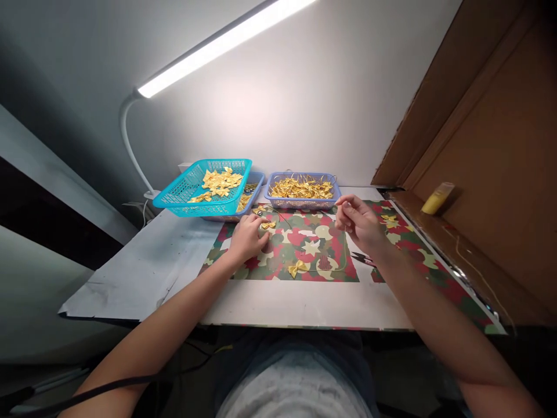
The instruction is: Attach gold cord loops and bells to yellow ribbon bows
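Observation:
My left hand [249, 238] rests on the patterned sheet [311, 247], its fingers beside a small gold bow [268, 225]. Whether they press on that bow is unclear. My right hand [359, 223] is raised over the right part of the sheet, thumb and index finger pinched together; a thin cord seems to hang below it, and what the fingertips hold is too small to make out. Near the sheet's front edge lies a yellow bow [298, 268] with a thin cord running right from it. Dark-bladed scissors [363, 259] lie just below my right hand.
A tilted turquoise basket [174, 200] of yellow bows sits on a purple basket [257, 197] at the back left. Another purple basket [302, 203] holds gold ribbon pieces. More bows [390, 220] lie at right, near a yellow bottle [437, 198]. A lamp [226, 49] hangs overhead.

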### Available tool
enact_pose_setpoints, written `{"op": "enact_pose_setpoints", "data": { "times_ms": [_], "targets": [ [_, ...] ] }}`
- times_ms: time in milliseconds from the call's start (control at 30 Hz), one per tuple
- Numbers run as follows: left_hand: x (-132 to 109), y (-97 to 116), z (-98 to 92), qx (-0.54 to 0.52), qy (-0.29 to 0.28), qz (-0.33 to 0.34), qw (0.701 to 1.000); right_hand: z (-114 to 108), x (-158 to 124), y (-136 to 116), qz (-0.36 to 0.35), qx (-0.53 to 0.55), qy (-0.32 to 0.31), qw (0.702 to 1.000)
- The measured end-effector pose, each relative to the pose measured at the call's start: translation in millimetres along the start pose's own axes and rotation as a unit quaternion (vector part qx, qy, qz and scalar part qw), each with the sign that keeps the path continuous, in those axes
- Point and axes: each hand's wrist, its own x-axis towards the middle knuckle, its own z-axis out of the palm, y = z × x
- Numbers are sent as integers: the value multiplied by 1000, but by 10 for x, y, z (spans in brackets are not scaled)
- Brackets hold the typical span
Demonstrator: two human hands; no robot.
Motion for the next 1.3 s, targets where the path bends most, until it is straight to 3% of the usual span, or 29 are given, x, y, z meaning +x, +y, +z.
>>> {"op": "enact_pose_setpoints", "data": {
  "times_ms": [200, 300, 400, 567, 833, 1100, 1300],
  "targets": [
    [291, -60, 100, 36, -60, -31, 997, -26, -49, 291, 52, -21, 0, 998],
    [428, -105, 137, 34, -102, -37, 993, 25, -111, 434, 75, -49, -25, 996],
    [473, -147, 139, 21, -111, -43, 993, 106, -169, 562, 95, -69, -59, 991],
    [430, -184, 144, -36, -77, -52, 995, 169, -214, 745, 106, -81, -87, 987],
    [325, -178, 235, -181, -2, -63, 981, 158, -222, 829, 112, -84, -75, 987],
    [243, -57, 266, -288, -11, -35, 957, 205, -258, 811, 113, -86, -58, 988],
    [127, 317, 300, -403, -46, -16, 914, 234, -265, 785, 75, -95, -10, 993]
  ]
}}
